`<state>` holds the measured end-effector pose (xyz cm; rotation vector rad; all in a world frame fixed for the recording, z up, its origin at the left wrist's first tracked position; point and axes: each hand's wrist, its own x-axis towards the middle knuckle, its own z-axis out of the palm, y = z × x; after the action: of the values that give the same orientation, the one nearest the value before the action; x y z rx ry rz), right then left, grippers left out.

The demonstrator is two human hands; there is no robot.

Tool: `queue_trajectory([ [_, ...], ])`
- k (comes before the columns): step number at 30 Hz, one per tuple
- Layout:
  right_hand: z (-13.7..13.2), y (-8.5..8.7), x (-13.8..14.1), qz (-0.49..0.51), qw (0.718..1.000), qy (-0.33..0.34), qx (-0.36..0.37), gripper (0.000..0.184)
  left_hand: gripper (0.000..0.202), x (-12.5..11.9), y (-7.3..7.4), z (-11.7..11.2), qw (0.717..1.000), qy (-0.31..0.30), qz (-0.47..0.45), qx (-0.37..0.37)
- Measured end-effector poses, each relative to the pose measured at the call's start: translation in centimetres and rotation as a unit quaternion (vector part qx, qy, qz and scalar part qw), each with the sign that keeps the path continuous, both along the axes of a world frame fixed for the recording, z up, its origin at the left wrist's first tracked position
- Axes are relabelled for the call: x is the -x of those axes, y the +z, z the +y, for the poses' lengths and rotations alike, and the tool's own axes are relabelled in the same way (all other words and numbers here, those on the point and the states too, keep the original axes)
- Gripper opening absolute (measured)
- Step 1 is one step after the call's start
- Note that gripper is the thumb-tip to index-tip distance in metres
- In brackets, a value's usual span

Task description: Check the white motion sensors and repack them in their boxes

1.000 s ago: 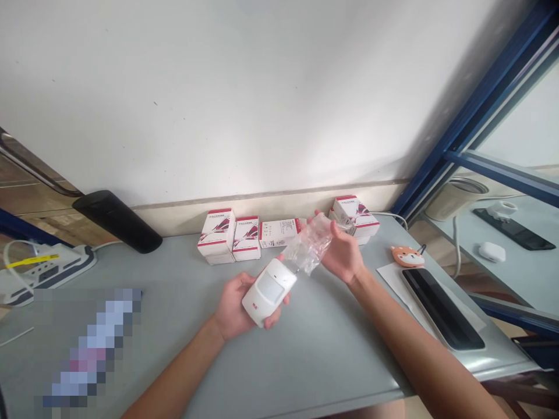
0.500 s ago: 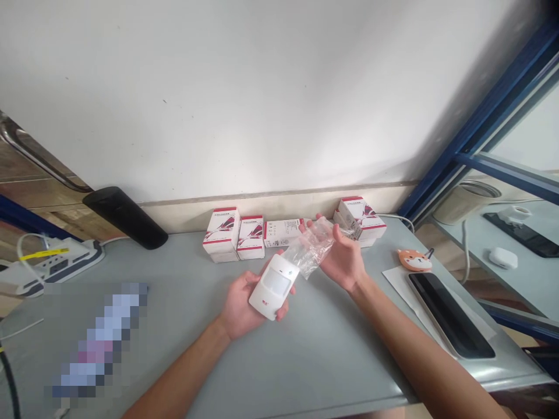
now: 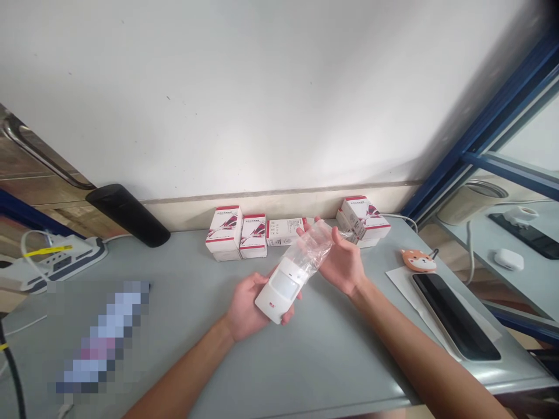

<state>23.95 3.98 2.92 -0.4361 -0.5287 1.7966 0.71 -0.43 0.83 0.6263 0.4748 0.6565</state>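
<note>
A white motion sensor with a pale window and small red print is gripped in my left hand, fingers wrapped beneath it. Over its upper end lies a clear plastic bag, which covers the top of the sensor. My right hand holds the bag from behind, thumb at its upper right side and fingers seen through the film. Both hands are above the grey table. Behind them, white and red boxes stand along the wall.
More boxes are stacked at back right. A black cylinder and a power strip sit left, near a pixelated object. At right lie a black phone on white paper and an orange animal-faced case.
The bag now reaches further down over the sensor's top, and the two have come closer together. The sensor has shifted slightly right, while the whole view has moved a little.
</note>
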Motion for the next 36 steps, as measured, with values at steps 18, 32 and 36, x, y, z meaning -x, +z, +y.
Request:
queue_trajectory([
  [18, -0.9, -1.0, 1.6, -0.070, 0.994, 0.069, -0.038, 0.060, 0.039, 0.0, -0.1, 0.1, 0.998, 0.058, 0.006, 0.040],
  [32, -2.0, -1.8, 2.7, -0.144, 0.975, 0.145, -0.084, 0.082, 0.050, -0.3, 0.3, -0.2, 0.995, 0.098, 0.006, 0.001],
  [36, -1.8, -1.9, 2.7, -0.174, 0.979, 0.081, -0.062, 0.083, 0.037, -0.6, -0.2, -0.3, 0.990, 0.122, 0.058, -0.041],
])
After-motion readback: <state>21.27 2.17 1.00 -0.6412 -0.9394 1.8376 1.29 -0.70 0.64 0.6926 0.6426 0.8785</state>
